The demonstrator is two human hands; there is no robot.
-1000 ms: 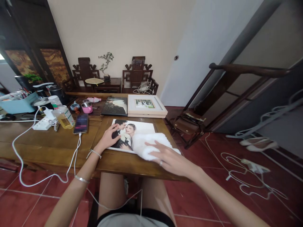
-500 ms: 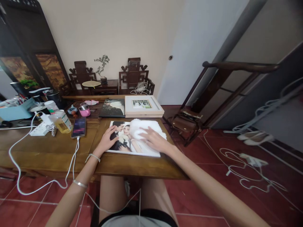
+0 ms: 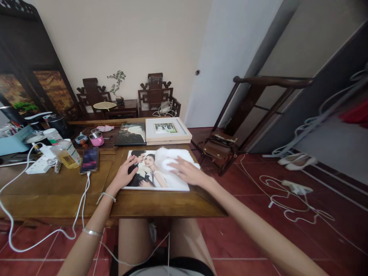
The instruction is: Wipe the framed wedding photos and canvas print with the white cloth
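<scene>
A wedding photo panel with a white edge lies flat on the wooden table in front of me. My left hand rests on its left side, fingers spread, steadying nothing else. A fluffy white cloth covers the panel's upper right part. Over that cloth lies my right hand, its fingers bent around a bunched white bit of it. The undersides of the right fingers are hidden.
Behind the panel are a dark photo album and a pale framed picture. To the left stand a phone on a cable, a bottle, a power strip and a pink cup. A chair holds a brown bag.
My right hand and the white cloth have shifted slightly right over the panel, uncovering more of the picture. My left hand stays on the left side. The whole view has turned a little.
</scene>
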